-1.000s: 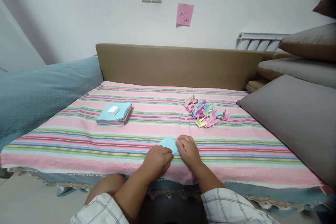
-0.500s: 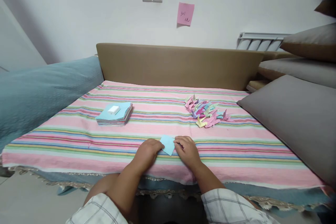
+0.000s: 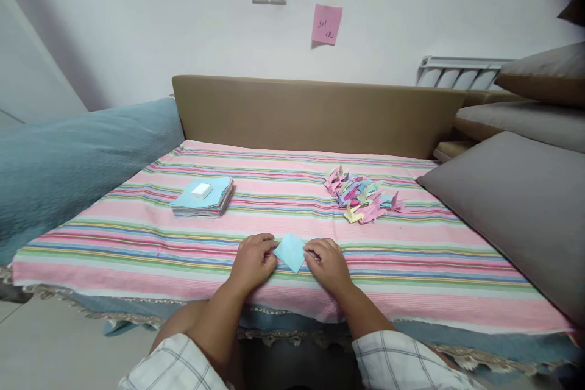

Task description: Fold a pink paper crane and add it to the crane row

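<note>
A light blue folded paper square lies turned like a diamond on the striped cloth, faint creases on its face. At its left corner, the bent fingers and thumb of my left hand close on the edge. My right hand pinches the opposite corner between thumb and curled fingers. The undersides of the fingers on both hands are hidden.
Farther left sits a stack of coloured paper sheets topped by a small white block. Several folded paper cranes lie heaped at the right. Grey cushions border the right side; a brown backrest stands behind.
My left hand has shifted slightly left, from over the paper's edge to its left corner. The paper now shows as a wider diamond. My right hand keeps its place at the right corner.
</note>
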Available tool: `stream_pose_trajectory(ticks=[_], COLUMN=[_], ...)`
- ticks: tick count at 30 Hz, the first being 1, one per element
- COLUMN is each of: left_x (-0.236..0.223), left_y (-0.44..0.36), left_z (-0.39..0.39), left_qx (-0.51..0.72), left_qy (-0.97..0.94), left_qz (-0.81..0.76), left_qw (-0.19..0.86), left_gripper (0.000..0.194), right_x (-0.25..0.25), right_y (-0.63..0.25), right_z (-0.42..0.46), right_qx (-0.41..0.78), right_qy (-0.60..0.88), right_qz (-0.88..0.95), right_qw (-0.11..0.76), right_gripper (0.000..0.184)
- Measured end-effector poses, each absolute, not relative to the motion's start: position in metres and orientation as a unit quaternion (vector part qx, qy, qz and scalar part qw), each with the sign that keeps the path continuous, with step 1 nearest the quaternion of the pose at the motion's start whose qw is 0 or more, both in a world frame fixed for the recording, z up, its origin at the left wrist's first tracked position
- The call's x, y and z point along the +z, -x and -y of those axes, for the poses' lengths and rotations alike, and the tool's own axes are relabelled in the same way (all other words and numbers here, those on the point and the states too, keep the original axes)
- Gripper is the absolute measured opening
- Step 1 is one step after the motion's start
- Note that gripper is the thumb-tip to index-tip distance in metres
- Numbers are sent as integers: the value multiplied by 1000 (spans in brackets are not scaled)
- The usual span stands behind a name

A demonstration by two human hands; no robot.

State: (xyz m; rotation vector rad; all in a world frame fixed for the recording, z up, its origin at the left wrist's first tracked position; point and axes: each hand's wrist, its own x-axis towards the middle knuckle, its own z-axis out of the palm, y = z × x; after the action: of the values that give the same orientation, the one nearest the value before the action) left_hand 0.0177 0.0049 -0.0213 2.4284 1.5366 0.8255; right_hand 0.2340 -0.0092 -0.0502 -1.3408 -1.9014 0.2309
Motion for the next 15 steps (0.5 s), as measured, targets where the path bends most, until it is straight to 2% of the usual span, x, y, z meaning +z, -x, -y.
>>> stream_pose_trajectory(ticks=[15], left_x=[-25], left_y=[-22], left_z=[-5], left_qx=[302], left_qy=[-798], left_qz=[-515], left_qw=[81], left_gripper=[25], right_x=[-52], right_y=[-235], right_z=[10], right_qx=[79], right_qy=[519], right_qz=[763], right_qw=[378], right_gripper=[18])
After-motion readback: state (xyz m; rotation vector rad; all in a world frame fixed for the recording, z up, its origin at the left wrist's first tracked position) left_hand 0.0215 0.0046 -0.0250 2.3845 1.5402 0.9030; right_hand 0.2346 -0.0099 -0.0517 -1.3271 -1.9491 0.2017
